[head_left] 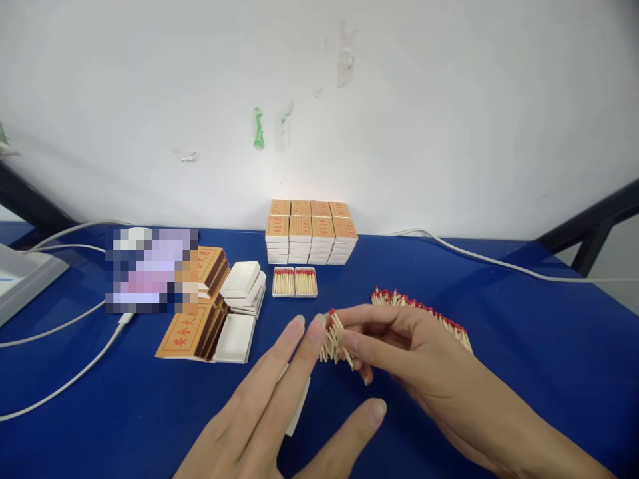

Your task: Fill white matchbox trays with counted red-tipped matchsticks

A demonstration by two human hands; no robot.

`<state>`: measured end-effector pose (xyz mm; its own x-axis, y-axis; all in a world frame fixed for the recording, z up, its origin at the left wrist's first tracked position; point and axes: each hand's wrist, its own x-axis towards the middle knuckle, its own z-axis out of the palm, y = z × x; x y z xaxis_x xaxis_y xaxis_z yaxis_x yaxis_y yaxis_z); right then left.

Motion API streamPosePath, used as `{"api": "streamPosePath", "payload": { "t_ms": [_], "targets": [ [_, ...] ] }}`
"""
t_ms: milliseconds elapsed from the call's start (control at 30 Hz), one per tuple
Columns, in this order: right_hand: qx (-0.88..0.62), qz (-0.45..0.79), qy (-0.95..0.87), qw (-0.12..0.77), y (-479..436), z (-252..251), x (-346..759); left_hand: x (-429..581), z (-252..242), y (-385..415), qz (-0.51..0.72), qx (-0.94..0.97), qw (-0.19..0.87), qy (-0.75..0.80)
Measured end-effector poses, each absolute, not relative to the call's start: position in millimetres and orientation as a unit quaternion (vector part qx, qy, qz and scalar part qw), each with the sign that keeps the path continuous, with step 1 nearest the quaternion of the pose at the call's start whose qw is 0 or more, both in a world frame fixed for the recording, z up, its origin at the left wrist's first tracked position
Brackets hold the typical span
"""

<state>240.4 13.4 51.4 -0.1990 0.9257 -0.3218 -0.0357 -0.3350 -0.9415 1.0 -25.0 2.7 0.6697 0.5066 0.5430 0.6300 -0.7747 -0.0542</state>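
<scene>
My right hand (399, 349) pinches a small bundle of red-tipped matches (335, 340) above the blue table (524, 346). My left hand (279, 406) lies with fingers stretched out, its fingertips touching the bundle, and it covers a white matchbox tray (298, 409). Behind my right hand a long pile of loose matches (424, 311) lies on the table. Two open trays filled with matches (294, 282) sit further back.
A block of stacked closed matchboxes (310, 233) stands by the white wall. Orange box sleeves (192, 329) and empty white trays (242, 283) are piled at the left. White cables (64, 379) cross the table's left side, and another runs at the back right.
</scene>
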Motion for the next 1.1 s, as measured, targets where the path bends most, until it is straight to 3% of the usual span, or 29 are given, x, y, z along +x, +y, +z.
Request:
{"api": "streamPosePath", "payload": {
  "t_ms": [433,667,767,967,1100],
  "targets": [
    [-0.464,0.757,-0.355,0.293,5.0,54.3,244.5,-1.0,7.4,-18.0,-0.249,-0.906,0.119,-0.321],
    [-0.450,0.761,-0.382,0.268,7.0,57.7,244.7,-1.5,8.0,-18.4,-0.255,-0.906,0.097,-0.323],
    [-0.487,0.707,-0.422,0.292,9.2,57.7,245.0,-2.2,7.2,-19.0,-0.266,-0.911,0.086,-0.304],
    [-0.642,0.450,-0.524,0.331,12.7,50.0,242.6,-4.4,2.9,-18.4,-0.269,-0.913,0.055,-0.302],
    [-0.672,0.420,-0.521,0.319,13.2,43.5,238.4,-7.1,-0.8,-15.0,-0.264,-0.916,0.049,-0.298]
  ]
}}
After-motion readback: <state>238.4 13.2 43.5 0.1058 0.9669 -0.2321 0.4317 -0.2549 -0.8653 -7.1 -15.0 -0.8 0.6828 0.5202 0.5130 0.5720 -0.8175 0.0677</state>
